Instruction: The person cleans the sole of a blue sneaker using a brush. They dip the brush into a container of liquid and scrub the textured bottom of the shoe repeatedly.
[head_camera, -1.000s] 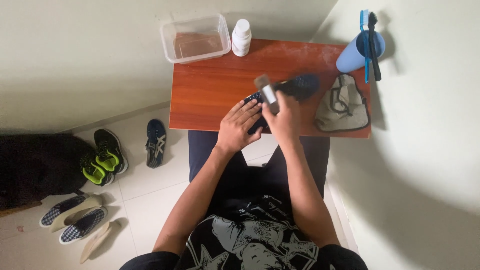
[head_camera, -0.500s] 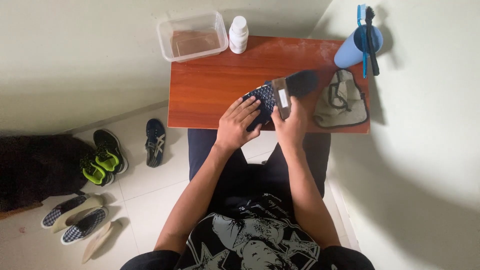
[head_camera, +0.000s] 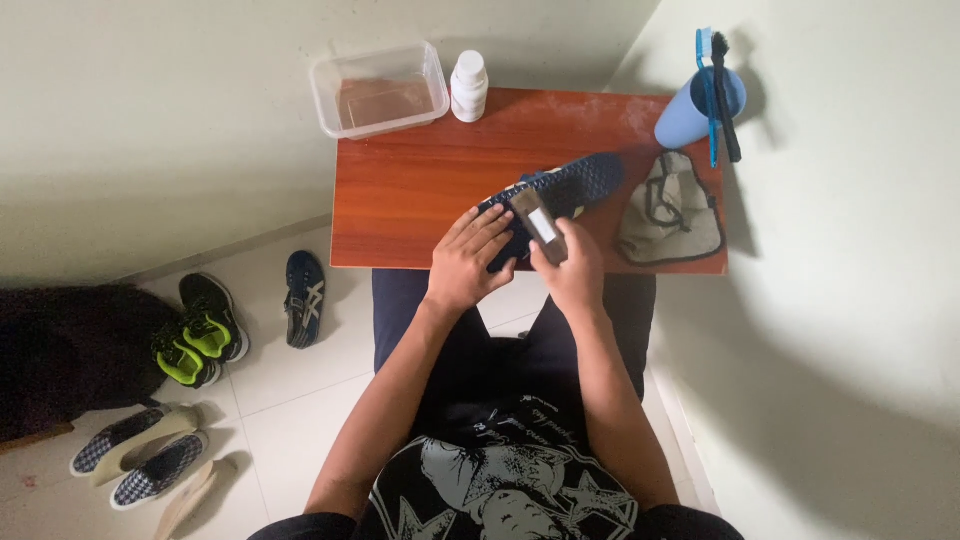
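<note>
The person sits at the small reddish-brown wooden table (head_camera: 420, 190) with a dark navy knit sneaker (head_camera: 560, 190) lying on its side near the front edge, toe pointing toward the right. The left hand (head_camera: 470, 262) lies flat over the heel end, fingers spread across the fabric, pinning it down. The right hand (head_camera: 572, 270) is closed around a small brown-and-white block-shaped brush (head_camera: 534, 217) — its end pressed onto the shoe's middle. By my reading this is the scrubbing step, mid-stroke; the next pass calls for a firm hold on the heel while the brush travels along the upper.

Half a second back the brush stood more upright beside the shoe — now it has dropped lower and slanted across it, while the left hand has kept its place.

Behind stand a clear plastic tub (head_camera: 380, 90), a white bottle (head_camera: 468, 86), a blue cup (head_camera: 690, 108) with brushes and a crumpled grey-green cloth (head_camera: 672, 212).
</note>
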